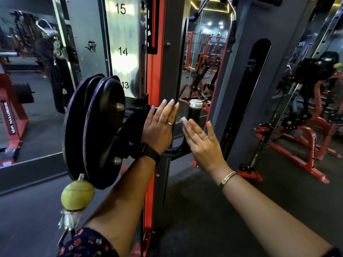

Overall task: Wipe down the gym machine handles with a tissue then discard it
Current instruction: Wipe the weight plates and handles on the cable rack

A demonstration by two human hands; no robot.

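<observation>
A black upright handle [194,113] with a silver cap stands on a black curved bracket [177,149] fixed to the red and grey machine post [154,75]. My left hand [159,127] is raised in front of the post with straight fingers, holding nothing, a black watch on its wrist. My right hand [201,141] is held up just below and in front of the handle, fingers straight, fingertips close to the handle's base; whether they touch it I cannot tell. No tissue is in view.
Black weight plates [98,130] hang on a peg to the left of my left hand, with a yellow-green ball [77,194] below them. A numbered silver strip [123,51] runs up the post. Red machines [304,145] stand to the right on the dark floor.
</observation>
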